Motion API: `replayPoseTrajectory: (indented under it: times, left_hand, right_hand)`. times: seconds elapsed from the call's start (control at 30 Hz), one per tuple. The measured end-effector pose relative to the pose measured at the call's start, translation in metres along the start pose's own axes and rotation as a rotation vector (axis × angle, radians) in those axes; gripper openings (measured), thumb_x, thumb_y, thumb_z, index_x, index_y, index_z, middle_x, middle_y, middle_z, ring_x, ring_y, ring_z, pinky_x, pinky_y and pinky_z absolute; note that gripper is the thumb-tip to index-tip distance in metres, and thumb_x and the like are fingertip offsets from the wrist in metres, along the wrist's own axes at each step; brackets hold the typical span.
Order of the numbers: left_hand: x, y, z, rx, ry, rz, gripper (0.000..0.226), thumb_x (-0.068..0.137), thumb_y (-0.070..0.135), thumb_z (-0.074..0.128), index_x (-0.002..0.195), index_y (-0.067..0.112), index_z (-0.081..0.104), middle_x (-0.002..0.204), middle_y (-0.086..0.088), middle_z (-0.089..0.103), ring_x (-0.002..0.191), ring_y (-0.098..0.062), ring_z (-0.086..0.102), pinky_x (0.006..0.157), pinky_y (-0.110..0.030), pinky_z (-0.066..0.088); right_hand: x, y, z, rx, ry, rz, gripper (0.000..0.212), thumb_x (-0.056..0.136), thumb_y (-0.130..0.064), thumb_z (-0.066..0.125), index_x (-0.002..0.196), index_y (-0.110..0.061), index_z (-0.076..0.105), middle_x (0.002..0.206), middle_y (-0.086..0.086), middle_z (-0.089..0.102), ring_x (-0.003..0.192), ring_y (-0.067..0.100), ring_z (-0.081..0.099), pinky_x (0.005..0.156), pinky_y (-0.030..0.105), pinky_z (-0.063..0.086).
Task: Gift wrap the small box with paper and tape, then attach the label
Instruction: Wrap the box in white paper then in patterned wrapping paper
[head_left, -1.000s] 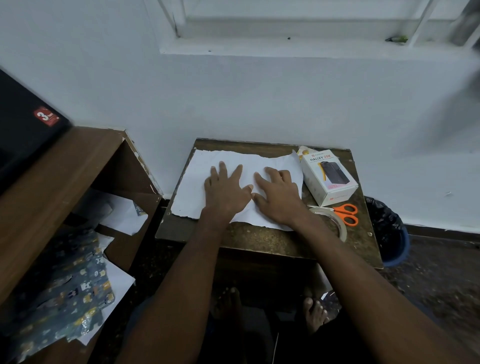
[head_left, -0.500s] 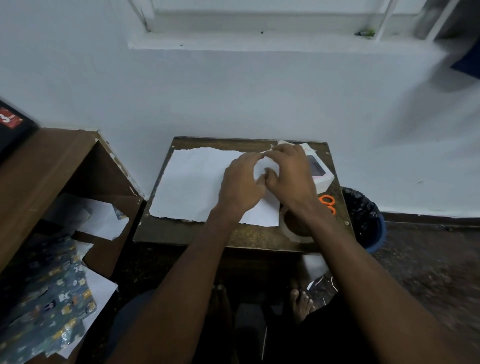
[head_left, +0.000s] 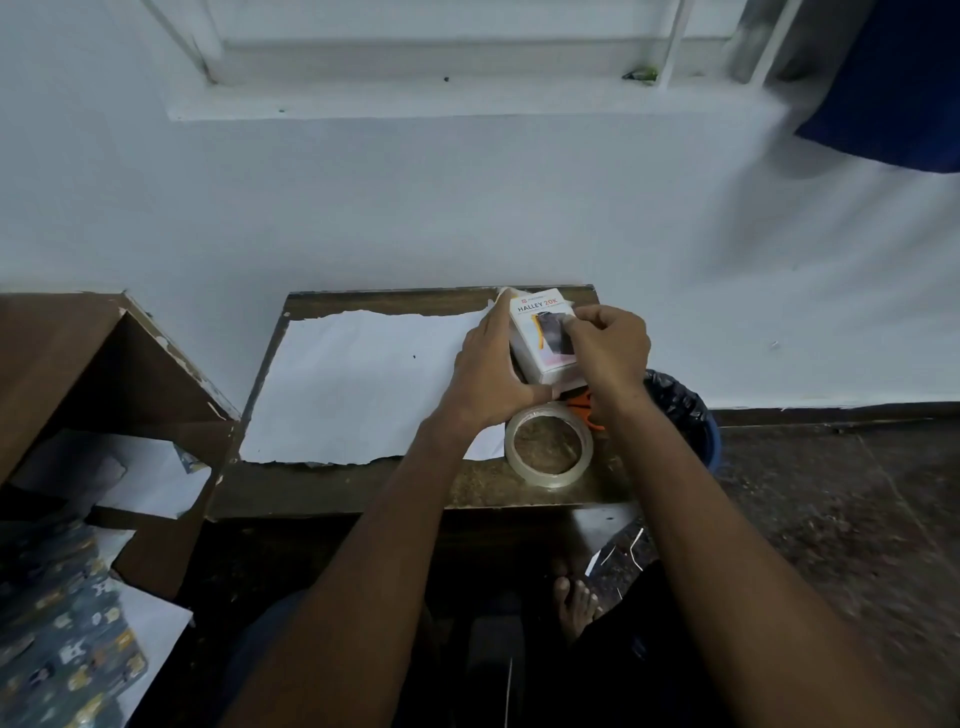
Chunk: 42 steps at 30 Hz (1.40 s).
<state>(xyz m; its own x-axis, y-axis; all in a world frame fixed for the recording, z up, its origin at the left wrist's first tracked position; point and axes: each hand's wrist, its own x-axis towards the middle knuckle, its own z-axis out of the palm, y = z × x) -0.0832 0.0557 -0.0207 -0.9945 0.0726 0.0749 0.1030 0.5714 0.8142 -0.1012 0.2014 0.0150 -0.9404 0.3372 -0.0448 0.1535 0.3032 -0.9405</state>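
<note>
On the wooden table (head_left: 363, 499), both hands, left (head_left: 488, 374) and right (head_left: 610, 353), grip a "HALLEY 20K" box (head_left: 540, 317).

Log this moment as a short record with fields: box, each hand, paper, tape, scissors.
box: small white box, at the table's far right, held between both hands
left hand: left hand grips the box's left side
right hand: right hand grips its right side
paper: white sheet flat on the table
tape: clear roll, near right edge
scissors: orange handles, mostly hidden

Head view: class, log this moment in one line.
both hands grip small box | paper flat, unwrapped | tape roll beside | step: lifting box
</note>
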Motion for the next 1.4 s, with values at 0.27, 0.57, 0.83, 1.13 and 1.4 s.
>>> replayPoseTrajectory:
  times: [0.27, 0.57, 0.83, 1.13, 1.4]
  left_hand:
    - [0.001, 0.018, -0.008, -0.087, 0.126, 0.136, 0.139, 0.057, 0.057, 0.098, 0.167, 0.03, 0.017, 0.163, 0.006, 0.035, 0.146, -0.014, 0.039, 0.113, -0.044, 0.049]
    - [-0.019, -0.007, -0.053, -0.15, 0.149, 0.153, 0.131, 0.065, 0.039, 0.102, 0.166, 0.027, 0.02, 0.158, 0.004, 0.037, 0.142, -0.013, 0.043, 0.101, -0.034, 0.059]
    - [-0.033, -0.001, -0.094, -0.625, -0.001, -0.2, 0.039, 0.104, 0.057, 0.053, 0.141, 0.045, 0.05, 0.137, 0.018, 0.066, 0.133, -0.008, 0.06, 0.104, -0.029, 0.054]
    - [-0.034, -0.008, -0.106, -0.871, 0.111, -0.412, 0.06, 0.088, 0.059, 0.071, 0.139, 0.028, 0.066, 0.127, -0.006, 0.076, 0.119, -0.029, 0.07, 0.104, -0.048, 0.053]
    - [-0.036, -0.015, -0.123, -0.914, 0.169, -0.516, 0.036, 0.101, 0.038, 0.059, 0.127, 0.017, 0.072, 0.117, -0.007, 0.079, 0.112, -0.03, 0.075, 0.074, -0.028, 0.058]
  right_hand:
    - [0.004, -0.006, -0.005, 0.224, 0.086, -0.071, 0.011, 0.089, -0.02, 0.072, 0.089, -0.026, 0.082, 0.084, -0.016, 0.078, 0.081, 0.003, 0.074, 0.081, 0.033, 0.063]
    - [-0.013, -0.015, 0.022, 0.3, -0.304, -0.032, 0.024, 0.096, -0.044, 0.068, 0.096, -0.024, 0.081, 0.091, -0.005, 0.08, 0.087, 0.021, 0.078, 0.078, 0.043, 0.059]
    - [-0.04, -0.02, 0.06, 0.283, -0.281, -0.093, 0.062, 0.099, -0.073, 0.033, 0.12, -0.032, 0.075, 0.118, -0.011, 0.075, 0.11, 0.011, 0.069, 0.102, 0.043, 0.053]
    - [-0.057, -0.018, 0.078, 0.017, -0.444, -0.548, 0.059, 0.095, -0.053, 0.064, 0.149, -0.032, 0.056, 0.153, -0.011, 0.051, 0.139, 0.002, 0.045, 0.1, 0.022, 0.05]
    - [-0.067, -0.023, 0.083, -0.013, -0.721, -0.482, 0.101, 0.081, -0.025, 0.09, 0.159, -0.037, 0.027, 0.163, -0.016, 0.022, 0.141, -0.02, 0.02, 0.108, 0.002, 0.026]
